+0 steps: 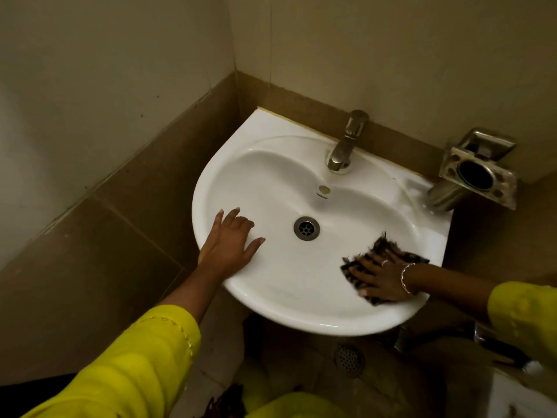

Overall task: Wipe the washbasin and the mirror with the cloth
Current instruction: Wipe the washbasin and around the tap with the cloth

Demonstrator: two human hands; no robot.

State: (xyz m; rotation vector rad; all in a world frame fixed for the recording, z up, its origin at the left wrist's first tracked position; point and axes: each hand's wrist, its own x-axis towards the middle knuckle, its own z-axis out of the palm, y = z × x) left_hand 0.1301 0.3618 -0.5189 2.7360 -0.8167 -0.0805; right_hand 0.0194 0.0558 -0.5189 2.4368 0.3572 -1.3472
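A white washbasin (289, 297) is fixed in the corner of a tiled wall, with a metal drain (306, 228) in its bowl. My right hand (382, 276) presses flat on a dark patterned cloth (381, 247) lying on the basin's right front rim and inner slope. My left hand (230, 239) rests open on the basin's left rim, fingers spread, holding nothing. No mirror is in view.
A metal tap (346, 143) stands at the basin's back. A metal soap and brush holder (477, 173) juts from the wall over the right rear corner. Brown tiles surround the basin. A floor drain (348, 360) lies below.
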